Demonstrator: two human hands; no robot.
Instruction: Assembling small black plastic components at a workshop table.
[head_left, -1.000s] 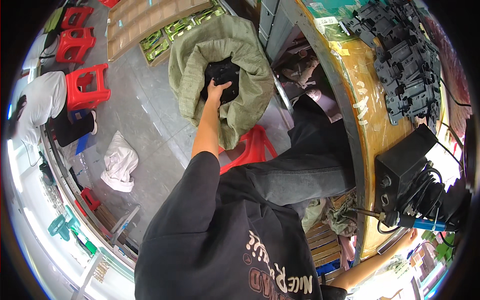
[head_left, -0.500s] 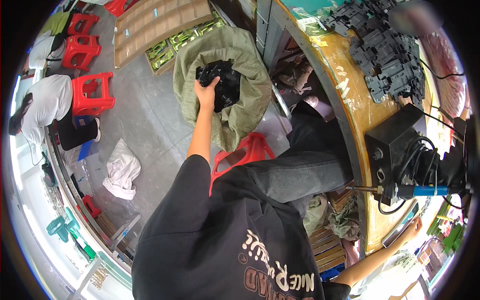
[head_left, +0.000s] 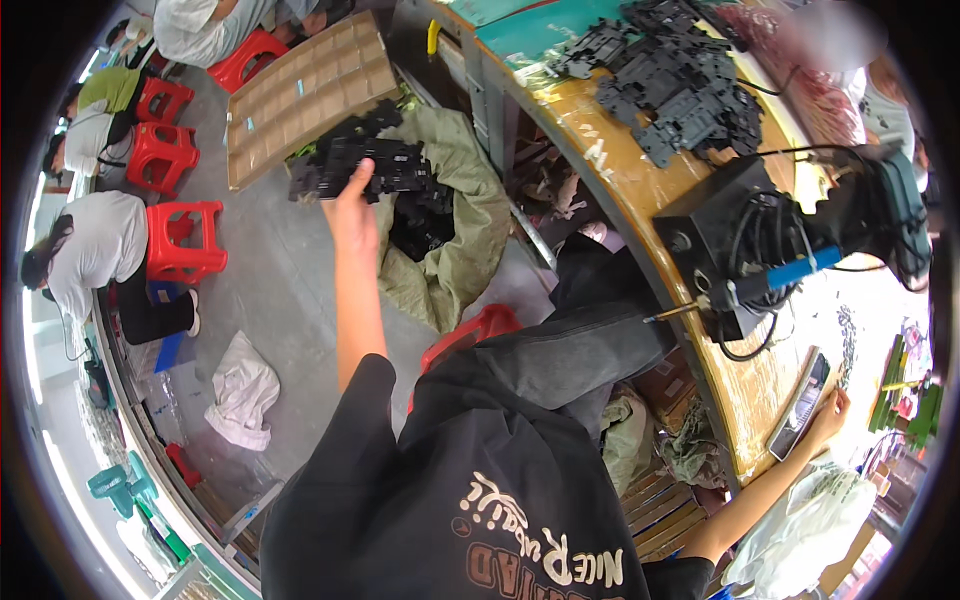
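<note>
My left hand (head_left: 350, 212) is closed round a clump of black plastic parts (head_left: 385, 172), thumb on top, above the left rim of an olive woven sack (head_left: 470, 225). More black parts lie inside the sack. My right hand (head_left: 828, 418) rests at the right of the bench, its fingers drawn together; what they hold, if anything, is too small to make out. Beside it lies a phone (head_left: 800, 405). A heap of black plastic parts (head_left: 680, 90) covers the far end of the bench.
A soldering iron with a blue grip (head_left: 790, 273) sticks out over the edge of the wooden bench (head_left: 590, 150), next to a black box (head_left: 705, 230). A divided cardboard tray (head_left: 310, 95) stands beyond the sack. Red stools (head_left: 185, 242) and seated people are at the left.
My left hand has come up out of the sack and moved left, now with a clump of black parts in it. The view has shifted; my right hand stays by the phone.
</note>
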